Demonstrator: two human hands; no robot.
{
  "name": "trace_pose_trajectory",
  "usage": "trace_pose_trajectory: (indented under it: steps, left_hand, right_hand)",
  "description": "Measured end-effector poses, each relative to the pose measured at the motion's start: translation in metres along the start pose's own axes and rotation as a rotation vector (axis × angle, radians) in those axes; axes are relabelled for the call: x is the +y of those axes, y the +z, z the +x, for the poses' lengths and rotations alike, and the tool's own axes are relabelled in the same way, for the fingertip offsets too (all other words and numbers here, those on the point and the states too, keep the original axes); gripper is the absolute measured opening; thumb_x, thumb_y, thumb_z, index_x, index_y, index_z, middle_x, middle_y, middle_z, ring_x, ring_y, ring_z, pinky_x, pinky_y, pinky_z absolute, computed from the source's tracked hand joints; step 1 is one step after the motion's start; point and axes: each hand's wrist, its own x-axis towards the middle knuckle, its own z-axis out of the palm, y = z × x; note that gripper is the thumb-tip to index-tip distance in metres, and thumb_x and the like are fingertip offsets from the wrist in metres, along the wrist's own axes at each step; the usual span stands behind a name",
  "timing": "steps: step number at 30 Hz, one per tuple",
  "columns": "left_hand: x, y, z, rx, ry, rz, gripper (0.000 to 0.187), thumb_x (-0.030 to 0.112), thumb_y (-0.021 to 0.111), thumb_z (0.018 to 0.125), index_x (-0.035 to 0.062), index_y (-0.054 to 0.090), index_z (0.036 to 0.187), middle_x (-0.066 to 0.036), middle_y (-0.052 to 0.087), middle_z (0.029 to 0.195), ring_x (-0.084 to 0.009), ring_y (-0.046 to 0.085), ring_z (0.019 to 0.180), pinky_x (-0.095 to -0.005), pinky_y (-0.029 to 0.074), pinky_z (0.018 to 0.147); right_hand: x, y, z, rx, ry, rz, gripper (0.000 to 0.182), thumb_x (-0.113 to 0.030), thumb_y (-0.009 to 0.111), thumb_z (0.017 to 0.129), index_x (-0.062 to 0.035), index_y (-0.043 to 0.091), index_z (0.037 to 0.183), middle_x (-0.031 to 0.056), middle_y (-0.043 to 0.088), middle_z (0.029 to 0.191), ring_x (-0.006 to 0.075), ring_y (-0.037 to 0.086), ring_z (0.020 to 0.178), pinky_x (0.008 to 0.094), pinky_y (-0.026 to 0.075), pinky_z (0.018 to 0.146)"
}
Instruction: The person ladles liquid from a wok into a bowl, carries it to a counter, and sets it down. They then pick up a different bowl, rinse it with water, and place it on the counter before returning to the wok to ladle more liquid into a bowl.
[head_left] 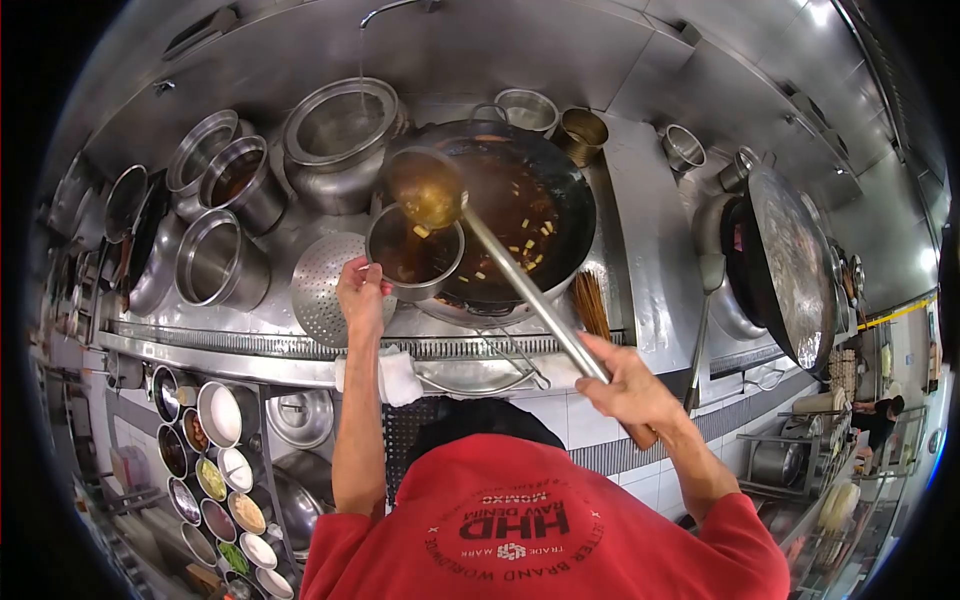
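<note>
My right hand [625,383] is closed around the handle of a long metal ladle [525,285]. The ladle's bowl is tilted above the left side of a small steel pot [428,291], with brown broth and a pale yellow piece at its lip. With its fingers at the pot's near left side, my left hand [361,295] grips the pot. Dark brown liquid shows inside the pot. Behind and to the right, a large black wok [577,205] holds brown broth with several yellow pieces floating in it.
A perforated skimmer [318,288] lies left of the wok. Steel pots, including a large one [330,182] under a running tap [385,10], stand behind. A bamboo brush [590,303] is at the right, a second wok [790,265] beyond. Ingredient bowls [220,413] sit lower left.
</note>
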Motion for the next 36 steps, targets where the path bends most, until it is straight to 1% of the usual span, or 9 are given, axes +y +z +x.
trace_pose_trajectory:
  steps: [5, 8, 10, 12, 14, 16, 19, 24, 36]
  left_hand:
    - [0.015, 0.005, -0.006, 0.009, 0.000, -0.027, 0.016, 0.006, 0.056, 0.082, 0.0013, 0.051, 0.097, -0.003, 0.056, 0.072, -0.0090, 0.051, 0.056, -0.0203, 0.041, 0.049]
    - [0.021, 0.006, -0.011, 0.038, -0.004, -0.051, 0.016, 0.003, 0.056, 0.082, -0.0016, 0.052, 0.096, -0.005, 0.055, 0.068, -0.0095, 0.051, 0.052, -0.0205, 0.042, 0.046]
    - [0.022, 0.006, -0.013, 0.043, -0.012, -0.066, 0.016, 0.003, 0.056, 0.082, -0.0014, 0.052, 0.096, -0.005, 0.055, 0.068, -0.0094, 0.051, 0.052, -0.0204, 0.041, 0.046]
    - [0.024, 0.007, -0.015, 0.050, -0.018, -0.082, 0.015, 0.003, 0.055, 0.082, -0.0011, 0.052, 0.096, -0.004, 0.055, 0.068, -0.0094, 0.051, 0.052, -0.0204, 0.041, 0.046]
    - [0.022, 0.005, -0.016, 0.018, -0.020, -0.055, 0.017, 0.005, 0.055, 0.082, 0.0010, 0.051, 0.098, -0.004, 0.056, 0.074, -0.0095, 0.050, 0.056, -0.0208, 0.042, 0.049]
    - [0.018, 0.005, -0.015, 0.026, -0.025, -0.064, 0.017, 0.005, 0.055, 0.082, 0.0010, 0.051, 0.098, -0.004, 0.056, 0.073, -0.0095, 0.050, 0.056, -0.0208, 0.042, 0.049]
    - [0.021, 0.007, -0.015, 0.034, -0.028, -0.067, 0.017, 0.006, 0.055, 0.082, 0.0010, 0.051, 0.098, -0.003, 0.055, 0.072, -0.0093, 0.051, 0.056, -0.0207, 0.042, 0.049]
    - [0.009, 0.005, -0.009, 0.028, -0.015, -0.080, 0.018, 0.006, 0.055, 0.082, 0.0006, 0.051, 0.099, -0.003, 0.055, 0.071, -0.0093, 0.051, 0.056, -0.0202, 0.043, 0.049]
    - [0.014, 0.009, -0.005, 0.051, -0.015, -0.028, 0.017, 0.005, 0.055, 0.082, 0.0001, 0.052, 0.098, -0.004, 0.055, 0.071, -0.0102, 0.051, 0.055, -0.0202, 0.041, 0.047]
  right_hand:
    - [0.022, -0.029, 0.039, 0.122, 0.070, 0.105, 0.058, 0.002, 0.049, 0.073, -0.0036, 0.036, 0.130, 0.0007, 0.049, 0.060, 0.0070, 0.043, 0.041, 0.0209, 0.035, 0.038]
    - [0.060, -0.031, 0.086, 0.362, -0.079, -0.247, 0.055, -0.001, 0.050, 0.072, -0.0013, 0.041, 0.127, 0.0048, 0.054, 0.065, 0.0101, 0.047, 0.045, 0.0249, 0.041, 0.043]
    - [0.086, -0.026, 0.112, 0.580, -0.138, -0.627, 0.054, -0.007, 0.050, 0.071, 0.0035, 0.039, 0.124, 0.0202, 0.060, 0.085, 0.0208, 0.058, 0.070, 0.0322, 0.048, 0.070]
    - [0.105, -0.010, 0.124, 0.514, -0.127, -0.412, 0.051, -0.004, 0.050, 0.071, 0.0034, 0.042, 0.121, 0.0179, 0.060, 0.081, 0.0185, 0.057, 0.061, 0.0331, 0.050, 0.061]
    - [0.100, 0.013, 0.120, 0.332, 0.136, 0.230, 0.038, -0.001, 0.050, 0.076, -0.0014, 0.048, 0.114, 0.0059, 0.053, 0.067, 0.0110, 0.047, 0.043, 0.0244, 0.038, 0.036]
    - [0.112, 0.018, 0.119, 0.158, 0.254, 0.832, 0.028, -0.002, 0.050, 0.079, -0.0029, 0.049, 0.107, 0.0020, 0.048, 0.063, 0.0081, 0.044, 0.044, 0.0214, 0.035, 0.036]
    - [0.090, 0.018, 0.100, 0.056, 0.328, 1.254, 0.026, -0.004, 0.047, 0.082, -0.0036, 0.047, 0.107, -0.0022, 0.038, 0.057, 0.0061, 0.035, 0.041, 0.0195, 0.030, 0.037]
    - [0.059, 0.003, 0.065, -0.075, 0.260, 1.313, 0.029, -0.004, 0.048, 0.081, -0.0056, 0.046, 0.110, -0.0028, 0.039, 0.060, 0.0058, 0.037, 0.044, 0.0186, 0.032, 0.039]
    - [-0.014, 0.006, 0.002, -0.077, 0.241, 0.757, 0.045, -0.002, 0.046, 0.078, -0.0041, 0.040, 0.122, -0.0018, 0.039, 0.056, 0.0058, 0.035, 0.039, 0.0205, 0.030, 0.037]
